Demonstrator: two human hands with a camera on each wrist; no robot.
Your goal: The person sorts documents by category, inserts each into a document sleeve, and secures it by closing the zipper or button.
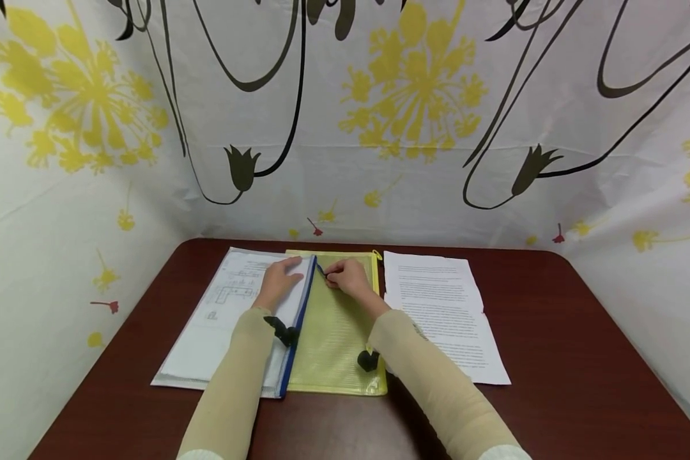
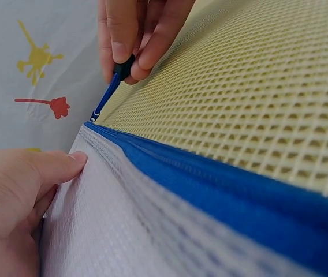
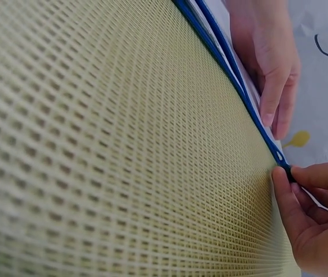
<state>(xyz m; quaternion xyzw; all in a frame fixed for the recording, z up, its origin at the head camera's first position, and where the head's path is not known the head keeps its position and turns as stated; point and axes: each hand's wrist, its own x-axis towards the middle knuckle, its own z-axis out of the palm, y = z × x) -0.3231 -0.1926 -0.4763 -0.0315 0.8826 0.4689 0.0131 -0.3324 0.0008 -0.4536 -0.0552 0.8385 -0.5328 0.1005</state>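
Note:
A clear mesh zip pouch (image 1: 230, 332) with printed sheets inside lies on the left, its blue zipper edge (image 2: 181, 167) facing right. My left hand (image 1: 278, 281) rests on the upper part of this pouch beside the zipper, fingers fairly straight. With thumb and fingertips, my right hand (image 1: 349, 278) pinches the black end of the blue cord zipper pull (image 2: 110, 95) near the zipper's far end. In the right wrist view the zipper (image 3: 224, 63) shows a gap between its two blue strips farther along. A yellow mesh zip pouch (image 1: 339, 338) lies under the right hand.
Printed paper sheets (image 1: 437, 300) with uneven edges lie right of the yellow pouch. Everything rests on a dark reddish-brown table (image 1: 563, 358). A patterned white curtain (image 1: 345, 172) stands behind the table and at both sides.

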